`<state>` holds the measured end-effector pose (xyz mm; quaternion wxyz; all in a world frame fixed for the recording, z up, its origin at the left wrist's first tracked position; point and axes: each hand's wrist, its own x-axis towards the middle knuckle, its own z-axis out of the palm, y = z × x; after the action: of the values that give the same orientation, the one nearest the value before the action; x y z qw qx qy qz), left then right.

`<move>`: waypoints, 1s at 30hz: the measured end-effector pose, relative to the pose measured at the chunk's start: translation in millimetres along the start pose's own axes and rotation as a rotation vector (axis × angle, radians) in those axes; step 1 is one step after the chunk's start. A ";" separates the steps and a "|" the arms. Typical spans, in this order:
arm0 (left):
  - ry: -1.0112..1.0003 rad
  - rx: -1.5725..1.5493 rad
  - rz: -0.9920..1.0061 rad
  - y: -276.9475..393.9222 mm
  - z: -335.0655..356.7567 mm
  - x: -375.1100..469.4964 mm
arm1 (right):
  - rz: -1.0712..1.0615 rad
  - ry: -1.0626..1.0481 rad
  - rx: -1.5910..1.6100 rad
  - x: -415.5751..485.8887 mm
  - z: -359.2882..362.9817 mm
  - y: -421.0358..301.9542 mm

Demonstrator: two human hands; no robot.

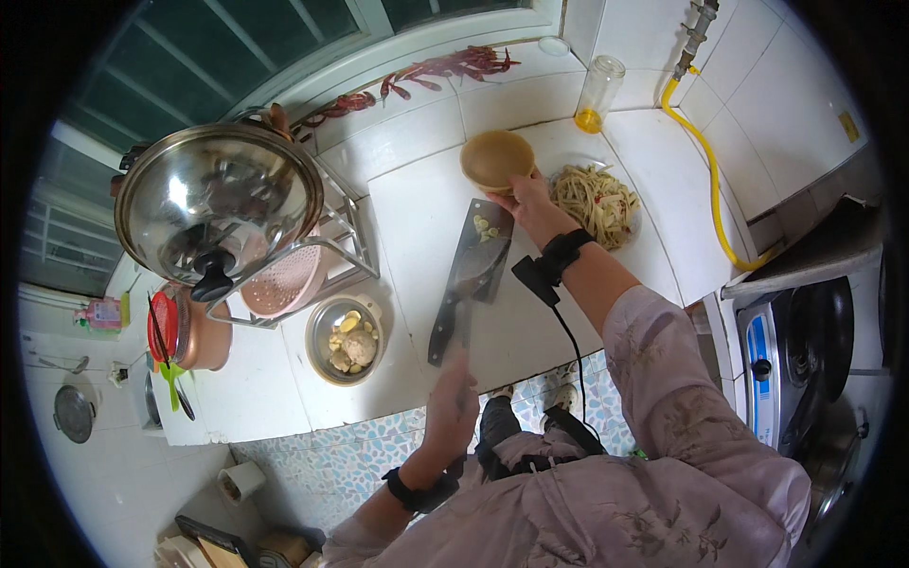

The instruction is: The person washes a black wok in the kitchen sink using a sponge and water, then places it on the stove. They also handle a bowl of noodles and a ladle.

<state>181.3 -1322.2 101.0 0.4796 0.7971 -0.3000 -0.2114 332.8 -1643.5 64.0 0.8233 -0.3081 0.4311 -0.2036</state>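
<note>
My right hand [524, 195] grips the near rim of a small tan bowl [497, 160], tilted above the white counter; its contents cannot be made out. My left hand [454, 405] is closed around the handle of a motion-blurred metal utensil, a spoon or turner, its head [483, 263] over the cleaver. The cleaver [442, 330] lies on the counter with its black riveted handle towards me. Pale sliced pieces, probably garlic, [484, 227] rest on the far end of its blade. Right of the bowl sits a plate of pale shredded strips [596, 202] with red bits.
A metal bowl [312, 355] with ginger-like pieces sits left of the cleaver. Farther left stand a rack [362, 248], a large glass-and-metal lid [220, 192] and a pink colander [284, 277]. Dried chillies [454, 64], a glass jar [602, 89] and a yellow hose [714, 184] are along the back.
</note>
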 end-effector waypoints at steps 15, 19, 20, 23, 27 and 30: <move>-0.076 0.070 0.034 -11.2 -7.2 20.1 | -0.033 -0.041 -0.266 4.5 -0.5 -3.5; -0.098 0.128 0.165 -17.2 -4.4 33.7 | -0.335 -0.481 -0.279 -47.9 -80.0 -29.1; -0.107 0.121 0.187 -16.7 -3.2 37.1 | -0.359 -0.242 -0.351 -59.5 -102.9 -36.8; -0.225 0.210 0.174 -9.8 3.5 48.5 | -0.633 0.228 -0.550 -79.9 -167.1 -56.3; -0.305 0.192 0.207 7.0 17.0 62.8 | -0.276 0.349 -0.565 -80.4 -211.6 -51.0; -0.375 0.318 0.189 18.5 24.5 70.1 | -0.051 0.096 -0.437 -70.6 -217.5 -44.6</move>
<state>212.1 -1392.1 103.1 0.3022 0.7777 -0.4862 -0.2597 109.6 -1705.6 40.3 0.7099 -0.4801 0.4957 -0.1406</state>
